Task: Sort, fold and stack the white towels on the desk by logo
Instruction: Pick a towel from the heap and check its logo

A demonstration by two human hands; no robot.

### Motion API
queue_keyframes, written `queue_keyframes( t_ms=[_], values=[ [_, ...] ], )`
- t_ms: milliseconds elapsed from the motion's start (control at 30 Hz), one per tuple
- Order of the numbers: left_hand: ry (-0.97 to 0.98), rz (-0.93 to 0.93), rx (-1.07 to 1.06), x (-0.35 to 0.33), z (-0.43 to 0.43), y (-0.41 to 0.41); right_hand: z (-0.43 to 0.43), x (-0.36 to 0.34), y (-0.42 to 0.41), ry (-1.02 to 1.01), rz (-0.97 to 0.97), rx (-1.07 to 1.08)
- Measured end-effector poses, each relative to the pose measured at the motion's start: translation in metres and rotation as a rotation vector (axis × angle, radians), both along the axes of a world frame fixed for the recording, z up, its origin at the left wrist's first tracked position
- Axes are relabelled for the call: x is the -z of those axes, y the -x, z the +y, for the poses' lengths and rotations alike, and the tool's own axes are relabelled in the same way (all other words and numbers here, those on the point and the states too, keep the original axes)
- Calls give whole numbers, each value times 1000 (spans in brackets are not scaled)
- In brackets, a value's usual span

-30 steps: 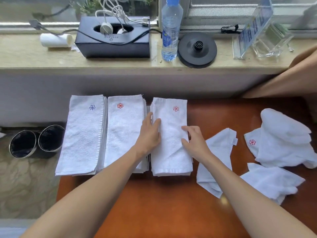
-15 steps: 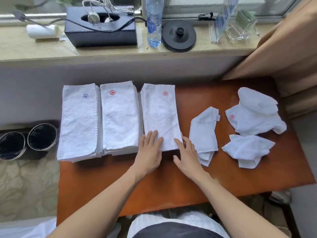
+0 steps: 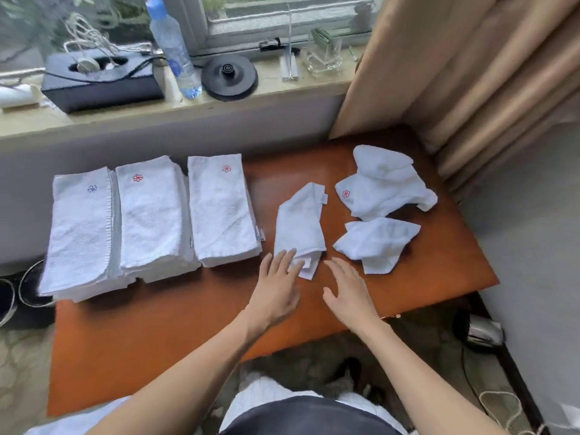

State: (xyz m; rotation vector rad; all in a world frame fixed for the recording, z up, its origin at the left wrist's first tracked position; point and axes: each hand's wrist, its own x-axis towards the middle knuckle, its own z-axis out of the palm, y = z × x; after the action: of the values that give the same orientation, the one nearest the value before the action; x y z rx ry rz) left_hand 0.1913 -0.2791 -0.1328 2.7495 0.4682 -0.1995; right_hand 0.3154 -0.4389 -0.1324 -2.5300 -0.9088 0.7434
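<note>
Three folded white stacks lie side by side on the brown desk (image 3: 175, 321): a blue-logo stack (image 3: 80, 233) at the left, a red-logo stack (image 3: 150, 215) beside it, and a second red-logo towel (image 3: 222, 211) to the right. A loosely folded towel (image 3: 299, 227) lies just right of them, no logo showing. My left hand (image 3: 276, 287) is open, its fingertips touching that towel's near end. My right hand (image 3: 348, 290) hovers open just right of it, above the bare desk. Two crumpled towels sit farther right: one with a red logo (image 3: 383, 183), one plain (image 3: 376, 243).
A window sill behind the desk holds a black box (image 3: 100, 83) with cables, a water bottle (image 3: 175, 51) and a black kettle base (image 3: 229, 75). A beige curtain (image 3: 455, 73) hangs at the right. Two dark bins (image 3: 18, 287) stand left of the desk.
Both hands have left the third folded towel and moved right, toward the loosely folded towel. The camera view has swung right and pulled back.
</note>
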Motion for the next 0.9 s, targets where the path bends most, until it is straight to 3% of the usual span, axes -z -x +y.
queue_keyframes(
  t_ms=[400, 633, 900],
  values=[
    [17, -77, 24, -19, -177, -111, -206, -25, -96, -84, -31, 145],
    [30, -63, 26, -26, -190, -164, -208, -37, -167, -152, -40, 124],
    [95, -111, -41, -8, -164, -228, -194, -35, -251, -71, -19, 90]
  ],
)
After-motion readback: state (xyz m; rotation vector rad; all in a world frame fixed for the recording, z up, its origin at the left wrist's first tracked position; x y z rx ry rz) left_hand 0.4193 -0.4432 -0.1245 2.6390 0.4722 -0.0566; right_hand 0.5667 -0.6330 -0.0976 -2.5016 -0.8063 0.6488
